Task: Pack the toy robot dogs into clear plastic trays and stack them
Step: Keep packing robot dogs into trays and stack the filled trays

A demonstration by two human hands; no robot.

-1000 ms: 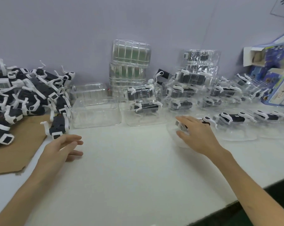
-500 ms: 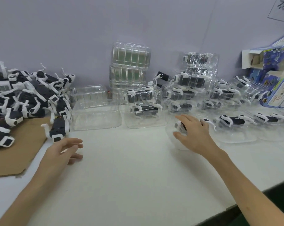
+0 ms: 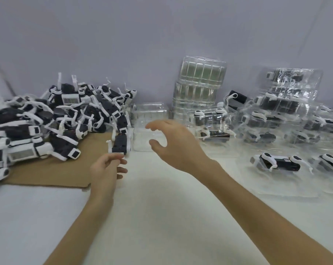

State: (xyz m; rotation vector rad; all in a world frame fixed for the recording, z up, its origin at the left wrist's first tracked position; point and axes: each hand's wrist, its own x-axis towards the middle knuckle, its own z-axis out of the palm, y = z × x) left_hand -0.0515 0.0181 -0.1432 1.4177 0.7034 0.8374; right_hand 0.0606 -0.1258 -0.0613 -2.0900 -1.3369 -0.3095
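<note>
A heap of black-and-white toy robot dogs (image 3: 53, 119) lies at the left on a sheet of brown cardboard (image 3: 53, 175). One loose dog (image 3: 120, 143) lies at the heap's near edge. My left hand (image 3: 106, 169) hovers just below that dog, fingers loosely curled, holding nothing. My right hand (image 3: 173, 144) is spread open in the air in front of an empty clear tray (image 3: 142, 138), thumb and fingers apart, holding nothing. Packed trays with dogs (image 3: 211, 123) stand to the right.
A tall stack of empty clear trays (image 3: 199, 87) stands against the grey wall. Stacked packed trays (image 3: 288, 106) fill the back right. Two more trays with dogs (image 3: 276, 163) lie on the white table at the right.
My right hand has left the tray with a dog at the right and swung left to the empty tray. The view has turned left. My left hand has moved closer to the loose dog.
</note>
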